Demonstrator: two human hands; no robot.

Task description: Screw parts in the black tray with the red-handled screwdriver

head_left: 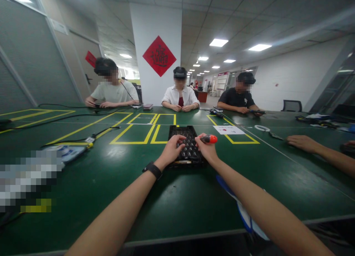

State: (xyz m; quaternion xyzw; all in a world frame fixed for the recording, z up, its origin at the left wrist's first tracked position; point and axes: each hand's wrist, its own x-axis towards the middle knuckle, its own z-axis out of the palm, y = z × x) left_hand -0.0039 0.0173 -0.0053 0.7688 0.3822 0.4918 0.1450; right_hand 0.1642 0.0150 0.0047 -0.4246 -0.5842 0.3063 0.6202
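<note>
A black rectangular case (191, 132) lies on the green table, with rows of small shiny parts inside it. My left hand (174, 148) rests over its left side, thumb and forefinger apart, with nothing visible between them. My right hand (206, 149) is at the case's right side and grips a screwdriver (210, 138) with a red and black handle. Its thin shaft points left over the parts. Whether the tip touches anything is too small to tell. Beneath my right forearm lies a blue and white item (244, 215), partly hidden.
Yellow tape outlines (130, 142) mark the green table (111, 185). A white paper sheet (229, 130), a white ring (261, 128) and a neighbour's hand (303, 143) are to the right. Cables and a partly blurred bag (74, 150) lie left. Several people sit around the table.
</note>
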